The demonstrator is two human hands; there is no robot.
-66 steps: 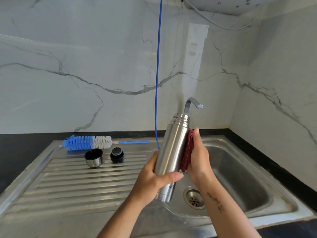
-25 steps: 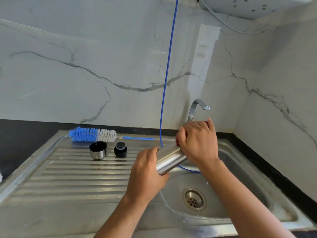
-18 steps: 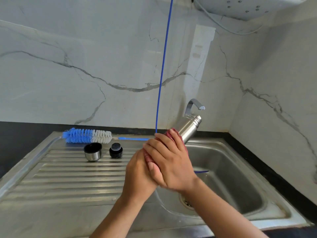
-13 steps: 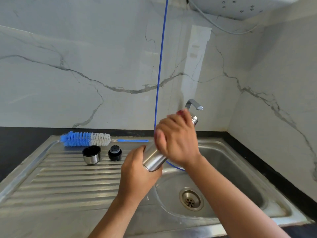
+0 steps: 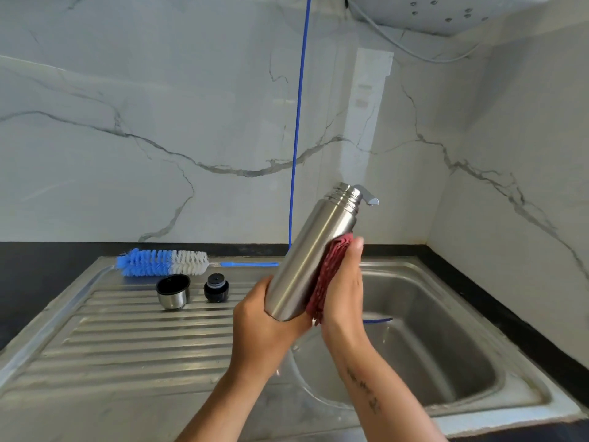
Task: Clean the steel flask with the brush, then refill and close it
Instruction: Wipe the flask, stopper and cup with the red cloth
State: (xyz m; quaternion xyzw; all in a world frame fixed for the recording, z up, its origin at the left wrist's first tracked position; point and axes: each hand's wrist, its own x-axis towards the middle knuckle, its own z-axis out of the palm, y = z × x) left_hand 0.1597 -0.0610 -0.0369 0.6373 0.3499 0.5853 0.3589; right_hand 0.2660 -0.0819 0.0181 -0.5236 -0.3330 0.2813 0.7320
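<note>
The steel flask is held tilted over the sink, its open threaded mouth pointing up and to the right. My left hand grips its base. My right hand presses a dark red scrub cloth flat against the flask's right side. On the draining board stand the steel cup lid and the black stopper. Behind them lies the blue and white bottle brush with its thin blue handle.
The sink basin lies below and to the right of my hands. The ribbed draining board spreads to the left. A tap spout shows just behind the flask's mouth. A blue hose hangs down the marble wall into the basin.
My right hand has slid with the cloth from the flask's upper part down to its lower side. The flask's neck and mouth are now uncovered and it stands more upright.
</note>
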